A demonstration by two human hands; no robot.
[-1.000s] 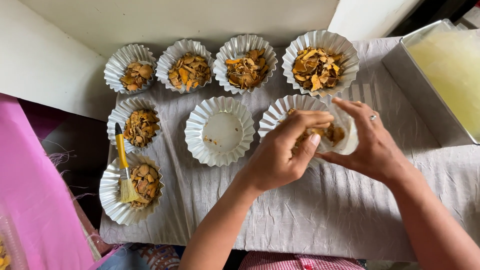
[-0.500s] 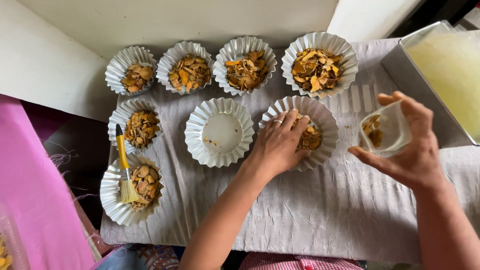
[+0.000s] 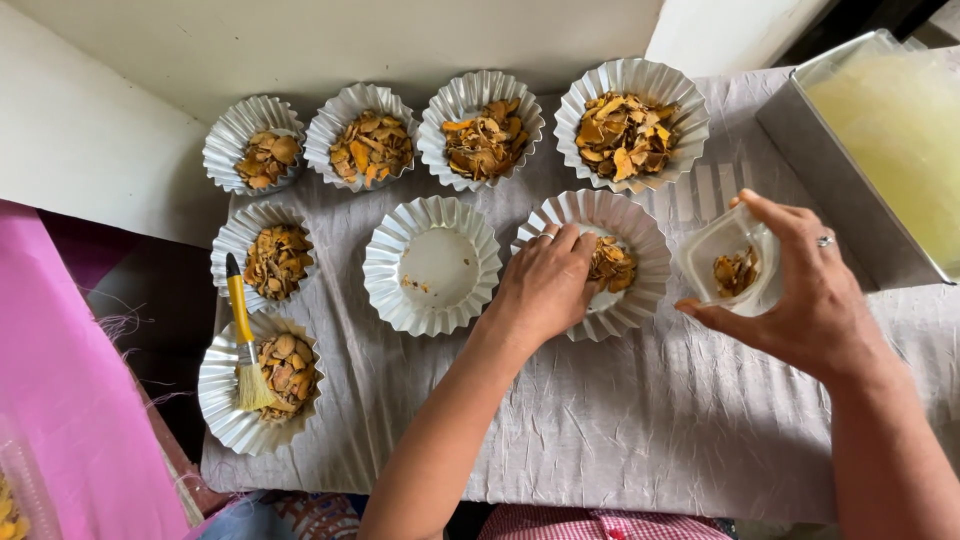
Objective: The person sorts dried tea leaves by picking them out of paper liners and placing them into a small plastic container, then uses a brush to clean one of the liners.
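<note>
Six moulds filled with chips; seventh mould [image 3: 598, 262] partly filled, left hand [image 3: 545, 285] pressing chips [image 3: 610, 265] flat, grip loose on nothing; right hand [image 3: 800, 290] grip clamped on small cup [image 3: 735, 265], few chips left; centre mould [image 3: 432, 265] nearly bare

We are seeing two bare forearms with no sleeves reaching the wrists or elbows. The left hand [image 3: 548, 285] is wearing a thin, pale metal ring on one finger. The right hand [image 3: 812, 297] is also wearing a slim silvery ring with a small raised setting. We are noticing short, unpainted fingernails on both hands. At the lower edge, a strip of red-and-white checked clothing [image 3: 600, 523] is showing between the arms.
</note>
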